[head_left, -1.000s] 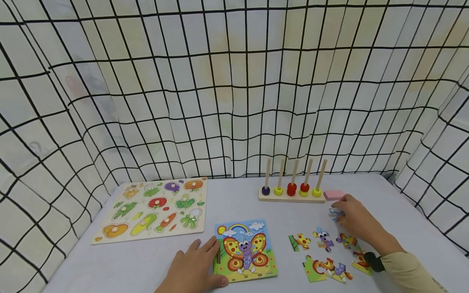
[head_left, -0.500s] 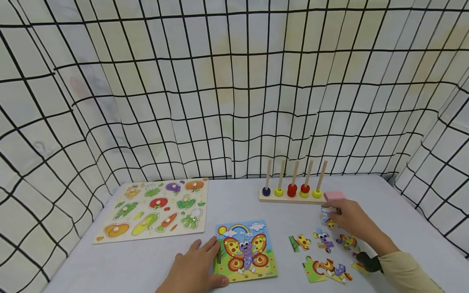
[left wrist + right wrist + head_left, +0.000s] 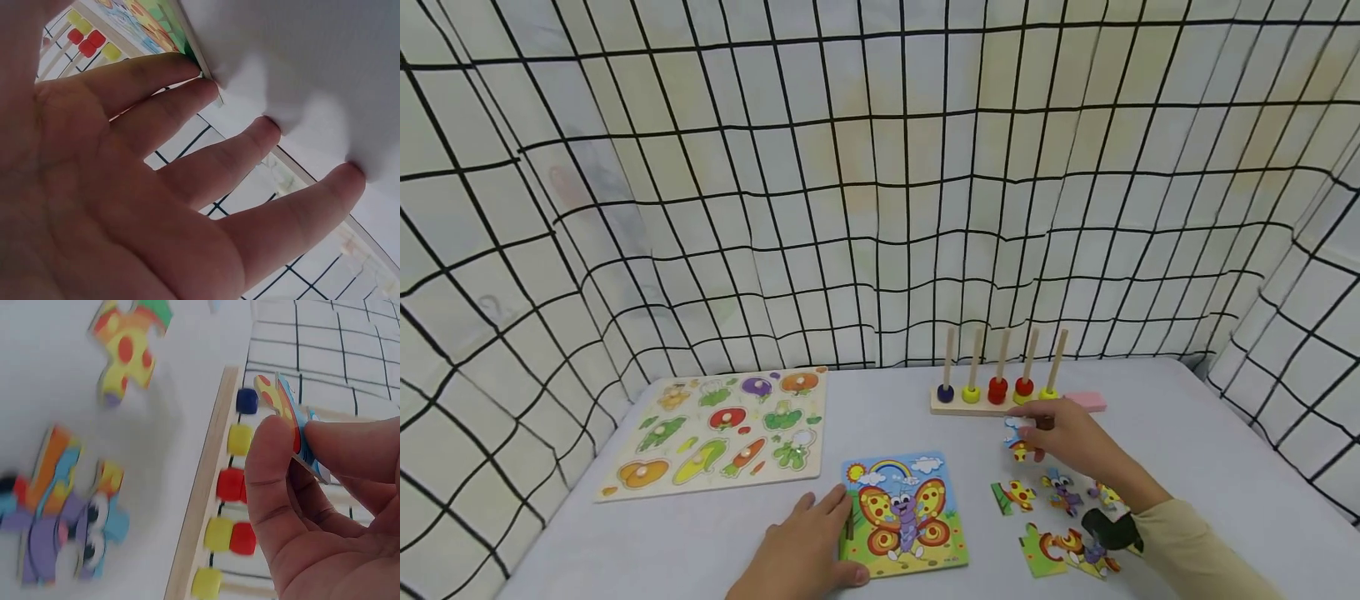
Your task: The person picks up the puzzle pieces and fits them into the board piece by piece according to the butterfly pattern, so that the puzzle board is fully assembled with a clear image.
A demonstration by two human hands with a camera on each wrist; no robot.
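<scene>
My right hand [image 3: 1078,442] pinches a jigsaw piece [image 3: 1017,435] between thumb and fingers, held up in front of the bead counting frame [image 3: 966,407]. The right wrist view shows the piece edge-on, with blue, red and yellow on it. My left hand [image 3: 797,550] lies at the left edge of a square butterfly puzzle board [image 3: 955,554], fingers spread and fairly straight, fingertips at its side. Right of the board lie several loose pieces, among them a yellow spotted piece [image 3: 1021,495], a purple face piece [image 3: 1062,492] and a green-cornered piece [image 3: 1039,554].
A wooden vegetable peg board [image 3: 700,425] lies at the back left. A pink block [image 3: 1086,402] sits by the right end of the counting frame, partly behind my right hand. Black netting [image 3: 880,242] over white cloth walls in the table's back and sides.
My right hand has carried the jigsaw piece leftward from near the pink block to in front of the counting frame. My left hand has stayed at the board's edge.
</scene>
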